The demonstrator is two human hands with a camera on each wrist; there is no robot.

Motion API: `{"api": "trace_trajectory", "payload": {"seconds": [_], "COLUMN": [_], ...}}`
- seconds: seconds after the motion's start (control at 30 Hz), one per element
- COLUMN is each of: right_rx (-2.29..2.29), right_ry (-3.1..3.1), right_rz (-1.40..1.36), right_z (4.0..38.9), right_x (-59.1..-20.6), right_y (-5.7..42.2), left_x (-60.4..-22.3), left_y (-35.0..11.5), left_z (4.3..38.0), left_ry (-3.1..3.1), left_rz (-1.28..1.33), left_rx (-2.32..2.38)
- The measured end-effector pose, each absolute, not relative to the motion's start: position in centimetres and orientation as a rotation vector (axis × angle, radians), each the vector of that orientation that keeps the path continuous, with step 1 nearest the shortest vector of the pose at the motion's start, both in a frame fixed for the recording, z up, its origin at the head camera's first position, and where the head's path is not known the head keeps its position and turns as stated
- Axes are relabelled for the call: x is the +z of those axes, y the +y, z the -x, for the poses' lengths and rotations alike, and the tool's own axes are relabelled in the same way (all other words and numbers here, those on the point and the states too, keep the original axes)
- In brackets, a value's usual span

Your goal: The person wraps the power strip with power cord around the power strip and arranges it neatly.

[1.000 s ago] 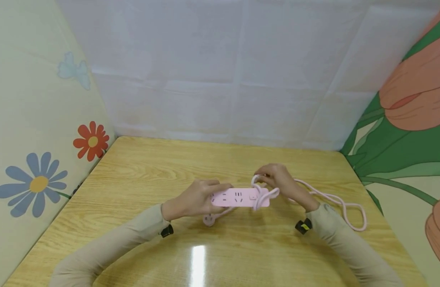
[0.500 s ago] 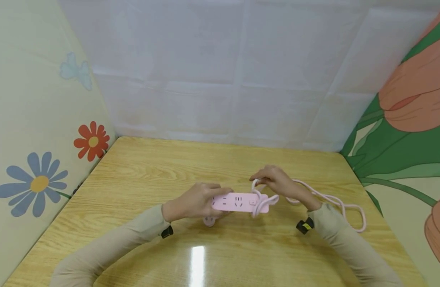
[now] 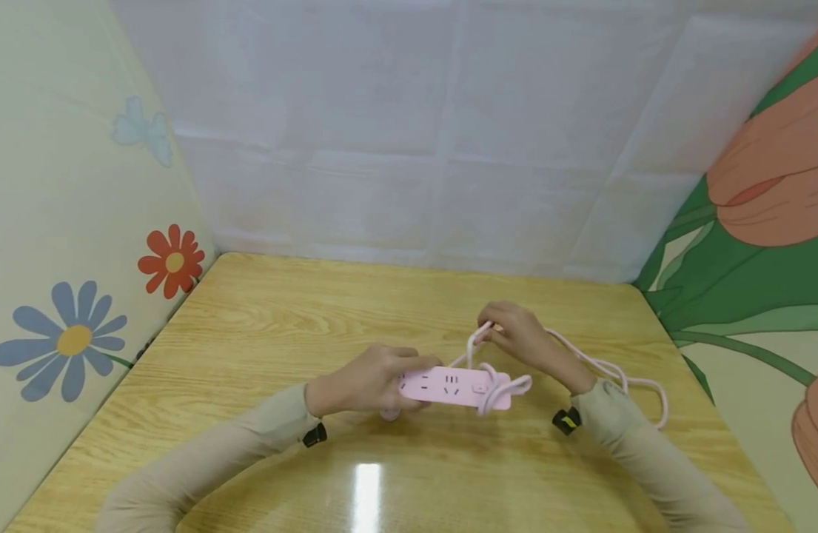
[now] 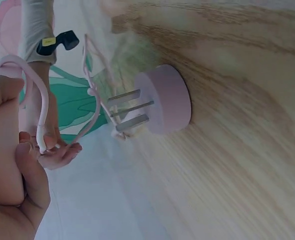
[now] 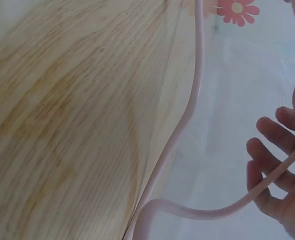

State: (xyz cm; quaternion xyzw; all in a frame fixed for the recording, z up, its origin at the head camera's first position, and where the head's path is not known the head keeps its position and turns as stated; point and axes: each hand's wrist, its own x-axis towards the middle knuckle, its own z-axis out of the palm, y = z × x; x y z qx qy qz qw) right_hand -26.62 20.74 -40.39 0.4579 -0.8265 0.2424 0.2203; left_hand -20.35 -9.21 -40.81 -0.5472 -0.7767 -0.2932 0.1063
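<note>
No text is legible; the yellow label (image 4: 48, 42) is blurred

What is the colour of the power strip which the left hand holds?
The power strip is light pink; it shows best in the head view.

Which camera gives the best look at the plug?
The left wrist view: the plug sits close, its three metal prongs showing. The head view shows it partly hidden by the left hand; the right wrist view shows cord but no plug.
</note>
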Motion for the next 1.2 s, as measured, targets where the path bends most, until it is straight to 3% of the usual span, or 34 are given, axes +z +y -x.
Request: {"api": "trace_trajectory", "payload": {"seconds": [0.53,0.87,1.2], "right_rx": [0.709,0.546,0.631], "right_ry": [-2.226,-2.294,-2.244], "right_rz": [-1.303,-1.083,-1.114], "right_z": [26.60,26.73,26.67], "right_x": [-39.79,-39.86,-39.62], "right_y": [20.21,21.05,20.57], "left_x": [-41.46,-41.45,-41.65], "left_y": [-9.60,-9.30,-9.45], "left_z": [20.47,20.31,20.16], "left_ry": [-2.403,-2.347,-2.458], "left_rz": [1.566,1.585,1.535], "left_rx": [-0.796,-0.803,-0.772]}}
